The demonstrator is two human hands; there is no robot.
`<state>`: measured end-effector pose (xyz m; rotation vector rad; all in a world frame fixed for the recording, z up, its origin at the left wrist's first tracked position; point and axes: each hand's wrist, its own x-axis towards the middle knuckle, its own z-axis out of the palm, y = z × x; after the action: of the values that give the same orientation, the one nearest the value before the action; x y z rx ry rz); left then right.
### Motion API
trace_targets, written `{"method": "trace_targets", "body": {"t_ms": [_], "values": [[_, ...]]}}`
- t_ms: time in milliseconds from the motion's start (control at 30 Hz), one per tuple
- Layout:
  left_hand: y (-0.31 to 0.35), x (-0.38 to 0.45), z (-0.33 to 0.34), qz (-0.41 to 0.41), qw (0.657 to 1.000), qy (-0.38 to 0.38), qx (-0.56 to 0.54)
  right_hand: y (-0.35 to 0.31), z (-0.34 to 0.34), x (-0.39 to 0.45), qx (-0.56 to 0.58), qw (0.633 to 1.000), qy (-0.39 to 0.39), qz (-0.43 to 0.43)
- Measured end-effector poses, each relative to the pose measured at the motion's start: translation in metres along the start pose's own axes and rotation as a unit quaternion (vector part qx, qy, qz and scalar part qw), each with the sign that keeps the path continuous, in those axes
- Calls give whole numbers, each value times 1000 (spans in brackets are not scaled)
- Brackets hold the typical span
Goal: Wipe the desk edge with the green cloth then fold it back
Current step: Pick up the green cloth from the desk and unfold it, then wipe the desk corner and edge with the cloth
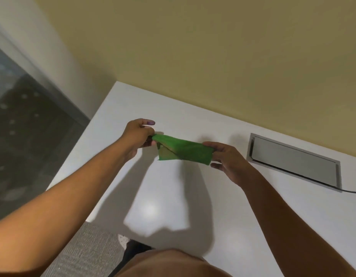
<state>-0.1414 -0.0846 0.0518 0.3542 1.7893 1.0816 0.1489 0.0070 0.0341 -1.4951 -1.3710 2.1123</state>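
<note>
Where grips pinch, green cloth (183, 149) corners hidden.

White desk (253, 226), grey cable hatch (295, 161) set flush nr back edge

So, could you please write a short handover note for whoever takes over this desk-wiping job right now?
Left hand: pinching the left end of the green cloth.
Right hand: gripping the cloth's right end.
Cloth: held stretched between both hands above the white desk, partly folded, one flap hanging loose at its left. A grey cable hatch sits to the right by the wall.
Done: whether the edge was wiped cannot be told from this view; folding looks under way.
Left: finish the fold and set the cloth back down.
</note>
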Motion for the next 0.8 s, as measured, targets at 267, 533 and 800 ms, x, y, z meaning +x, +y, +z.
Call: {"method": "trace_targets", "body": {"t_ms": [267,533,800], "values": [[-1,-25,-135,146,988,40,-33,-33,136,-3,50,998,-8,-46],[-117,-54,-243,124,984,98,77,56,249,4,-78,997,-8,-28],[-247,-77,-278,52,969,98,220,129,306,0,-319,940,-32,116]]}}
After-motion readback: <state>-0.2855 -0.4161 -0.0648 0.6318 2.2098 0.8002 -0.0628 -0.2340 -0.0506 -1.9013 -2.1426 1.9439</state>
